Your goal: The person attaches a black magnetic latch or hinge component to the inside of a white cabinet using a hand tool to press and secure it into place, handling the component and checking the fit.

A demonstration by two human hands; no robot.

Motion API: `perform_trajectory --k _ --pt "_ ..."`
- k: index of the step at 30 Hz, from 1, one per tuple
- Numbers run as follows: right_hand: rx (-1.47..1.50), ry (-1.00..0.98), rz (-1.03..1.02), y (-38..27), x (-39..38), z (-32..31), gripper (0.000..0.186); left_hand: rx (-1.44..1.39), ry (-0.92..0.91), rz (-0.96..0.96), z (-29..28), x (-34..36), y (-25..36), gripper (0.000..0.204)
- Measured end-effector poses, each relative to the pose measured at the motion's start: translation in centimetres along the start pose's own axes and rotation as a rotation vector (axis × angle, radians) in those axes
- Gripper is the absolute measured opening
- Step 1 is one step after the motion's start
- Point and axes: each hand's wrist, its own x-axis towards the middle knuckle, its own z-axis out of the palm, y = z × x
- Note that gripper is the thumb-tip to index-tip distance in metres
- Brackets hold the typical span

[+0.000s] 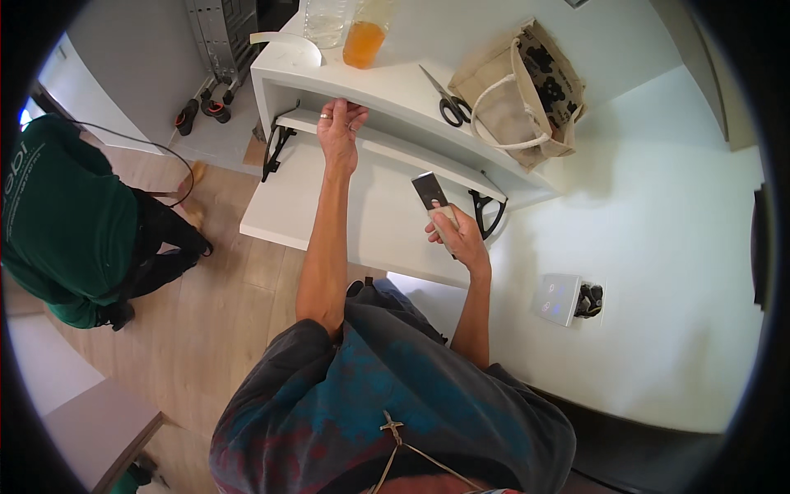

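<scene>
My left hand (pixel 340 123), with a ring on one finger, reaches to the opening of a white wall cabinet (pixel 271 82). Its fingers are bent together in a pinch just under the top panel; whatever is between them is too small to make out. In my right hand (pixel 462 239) is a scraper (pixel 429 191) with a broad dark blade and a pale handle, blade pointing up and away from me. It is held above the cabinet's lowered white flap (pixel 387 206). Black hinge arms (pixel 278 152) join flap and cabinet at the left, with another hinge arm (pixel 491 212) at the right.
On the cabinet top are scissors (pixel 448 103), a canvas bag (pixel 514 99), a bottle of orange liquid (pixel 364 41), a clear bottle (pixel 323 23) and a curled white strip (pixel 288 49). A switch panel (pixel 558 299) hangs from the right wall. At left, a person in green (pixel 74 214) bends near a folded ladder (pixel 222 37).
</scene>
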Motion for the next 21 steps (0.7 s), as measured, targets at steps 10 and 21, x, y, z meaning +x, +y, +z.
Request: perform_trajectory --k 10,21 --pt "-0.051 -0.068 -0.006 -1.7 1.7 1.8 0.039 0.142 -0.035 0.002 -0.8 1.0 0.8 0.025" --pt "-0.275 -0.189 -0.227 -7.1 13.5 5.8 0.031 -0.033 -0.248 -0.199 -1.9 -2.7 -1.0 0.056"
